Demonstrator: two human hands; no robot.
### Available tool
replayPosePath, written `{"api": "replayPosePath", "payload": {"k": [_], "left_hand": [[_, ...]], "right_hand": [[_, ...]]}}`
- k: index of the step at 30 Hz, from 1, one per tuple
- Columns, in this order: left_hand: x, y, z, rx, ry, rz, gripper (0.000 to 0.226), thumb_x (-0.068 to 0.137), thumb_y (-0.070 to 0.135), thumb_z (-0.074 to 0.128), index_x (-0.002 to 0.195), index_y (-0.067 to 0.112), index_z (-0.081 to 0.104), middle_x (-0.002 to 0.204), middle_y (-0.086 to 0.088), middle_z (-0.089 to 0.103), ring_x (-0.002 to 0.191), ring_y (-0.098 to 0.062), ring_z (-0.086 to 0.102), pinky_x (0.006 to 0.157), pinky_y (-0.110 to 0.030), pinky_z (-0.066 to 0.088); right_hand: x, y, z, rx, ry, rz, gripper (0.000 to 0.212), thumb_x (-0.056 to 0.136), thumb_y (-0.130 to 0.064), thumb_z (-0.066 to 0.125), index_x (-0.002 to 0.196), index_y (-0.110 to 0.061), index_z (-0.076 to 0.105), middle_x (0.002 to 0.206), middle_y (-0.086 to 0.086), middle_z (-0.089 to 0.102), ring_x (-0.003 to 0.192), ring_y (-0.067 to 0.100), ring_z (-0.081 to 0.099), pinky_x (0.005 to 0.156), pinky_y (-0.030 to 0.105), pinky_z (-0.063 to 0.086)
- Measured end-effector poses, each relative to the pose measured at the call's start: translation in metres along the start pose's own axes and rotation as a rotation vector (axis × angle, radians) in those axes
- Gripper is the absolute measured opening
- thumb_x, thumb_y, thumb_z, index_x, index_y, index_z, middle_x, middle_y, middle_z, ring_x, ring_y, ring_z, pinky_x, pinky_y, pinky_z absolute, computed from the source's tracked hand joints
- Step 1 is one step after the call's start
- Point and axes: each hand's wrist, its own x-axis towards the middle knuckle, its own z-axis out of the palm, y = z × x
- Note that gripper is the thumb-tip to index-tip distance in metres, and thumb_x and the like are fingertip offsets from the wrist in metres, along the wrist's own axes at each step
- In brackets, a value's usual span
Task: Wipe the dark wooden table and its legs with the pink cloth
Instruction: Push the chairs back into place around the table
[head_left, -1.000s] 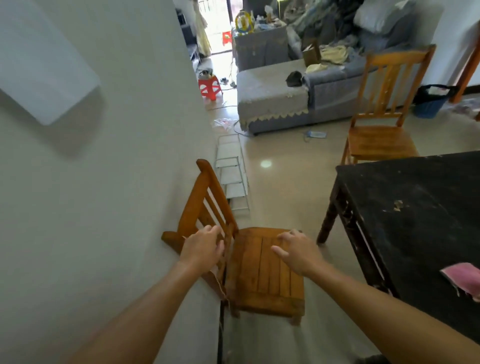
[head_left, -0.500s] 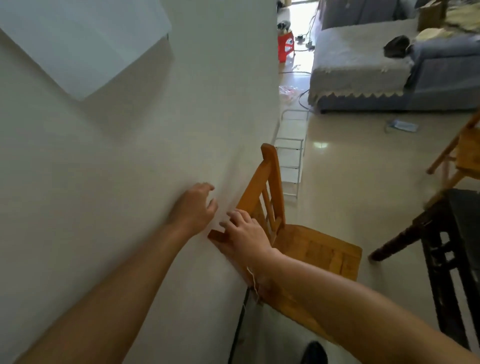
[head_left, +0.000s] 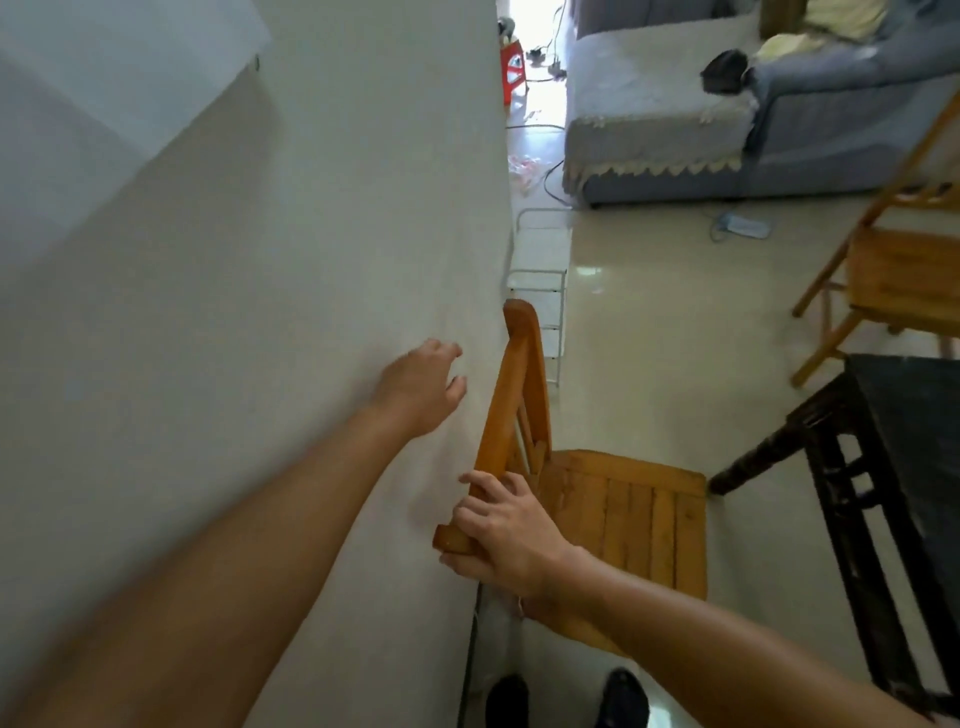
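The dark wooden table (head_left: 914, 410) shows only its near corner and one leg at the right edge. The pink cloth is out of view. An orange wooden chair (head_left: 623, 514) stands against the pale wall in front of me. My right hand (head_left: 501, 535) grips the near end of the chair's top rail. My left hand (head_left: 421, 389) is raised beside the wall, left of the chair back, fingers spread and holding nothing.
The pale wall (head_left: 260, 312) fills the left half. A second orange chair (head_left: 893, 275) stands at the right beyond the table. A grey sofa (head_left: 727, 114), a white wire rack (head_left: 540, 270) by the wall and a cable on the floor lie further back.
The view has swung left, taking the table top and cloth out of sight. My right hand moved from the chair seat to the back rail and gripped it. My left hand came off the chair toward the wall.
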Motion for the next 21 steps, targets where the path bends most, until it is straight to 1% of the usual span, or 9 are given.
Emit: {"api": "replayPosePath", "payload": {"k": [3,5,7,9,12,15,16,18,21], "left_hand": [[0.012,0.018,0.018,0.045,-0.025,0.163,0.040,0.099,0.034,0.046,0.134,0.016,0.049,0.129,-0.005,0.054,0.113,-0.023,0.055,0.090,-0.036,0.049],[0.013,0.028,0.032,0.093,-0.034,0.325,0.040,0.100,0.038,0.043,0.134,0.017,0.048,0.133,-0.005,0.050,0.120,-0.022,0.049,0.097,-0.037,0.046],[0.013,0.037,0.049,0.183,-0.070,0.491,0.044,0.100,0.042,0.039,0.136,0.018,0.047,0.143,-0.008,0.042,0.133,-0.025,0.038,0.109,-0.040,0.035],[0.011,0.044,0.067,0.219,-0.120,0.589,0.049,0.100,0.049,0.034,0.140,0.022,0.044,0.152,-0.009,0.032,0.143,-0.028,0.023,0.116,-0.043,0.020],[0.000,0.056,0.094,0.217,-0.191,0.620,0.059,0.098,0.059,0.021,0.139,0.025,0.047,0.158,-0.008,0.024,0.148,-0.028,0.007,0.119,-0.046,0.006],[-0.017,0.069,0.112,0.220,-0.199,0.663,0.074,0.092,0.062,0.004,0.133,0.025,0.053,0.156,-0.010,0.028,0.148,-0.028,0.006,0.120,-0.045,0.000],[-0.019,0.071,0.114,0.202,-0.184,0.671,0.075,0.091,0.061,0.002,0.131,0.024,0.055,0.155,-0.011,0.031,0.148,-0.028,0.009,0.120,-0.044,0.000],[-0.021,0.071,0.116,0.165,-0.138,0.670,0.071,0.094,0.057,0.005,0.124,0.022,0.059,0.150,-0.011,0.038,0.147,-0.028,0.015,0.121,-0.045,0.004],[-0.021,0.065,0.122,0.156,-0.082,0.678,0.060,0.097,0.050,0.014,0.112,0.021,0.065,0.142,-0.011,0.048,0.143,-0.029,0.025,0.120,-0.045,0.010]], "right_hand": [[-0.023,0.006,-0.007,-0.037,-0.052,0.008,0.048,0.093,-0.063,0.039,0.110,-0.025,0.063,0.125,-0.007,0.062,0.142,0.021,0.028,0.111,0.055,0.028],[-0.043,0.006,-0.008,-0.034,-0.035,0.009,0.044,0.092,-0.063,0.043,0.104,-0.026,0.065,0.119,-0.010,0.064,0.141,0.018,0.029,0.111,0.050,0.028],[-0.064,0.006,-0.009,-0.024,-0.004,0.012,0.038,0.090,-0.061,0.048,0.095,-0.028,0.065,0.110,-0.012,0.067,0.137,0.016,0.034,0.109,0.047,0.031],[-0.084,0.005,-0.012,-0.021,-0.025,0.043,0.036,0.088,-0.061,0.051,0.093,-0.027,0.064,0.109,-0.010,0.067,0.135,0.016,0.038,0.108,0.044,0.031],[-0.117,-0.004,-0.014,0.030,-0.058,0.114,0.039,0.089,-0.061,0.048,0.091,-0.026,0.062,0.109,-0.007,0.067,0.136,0.017,0.038,0.111,0.043,0.028],[-0.146,-0.022,-0.015,0.156,-0.040,0.187,0.049,0.092,-0.064,0.038,0.084,-0.024,0.064,0.101,-0.007,0.070,0.135,0.012,0.040,0.112,0.040,0.029],[-0.150,-0.029,-0.016,0.173,-0.001,0.219,0.047,0.093,-0.062,0.040,0.082,-0.024,0.065,0.099,-0.009,0.070,0.132,0.009,0.042,0.110,0.039,0.032],[-0.153,-0.042,-0.012,0.140,0.110,0.275,0.033,0.091,-0.054,0.050,0.082,-0.026,0.066,0.101,-0.012,0.068,0.129,0.007,0.045,0.104,0.038,0.041],[-0.152,-0.054,0.004,0.064,0.211,0.297,0.017,0.088,-0.041,0.055,0.085,-0.028,0.066,0.108,-0.012,0.066,0.130,0.007,0.045,0.099,0.036,0.045]]}}
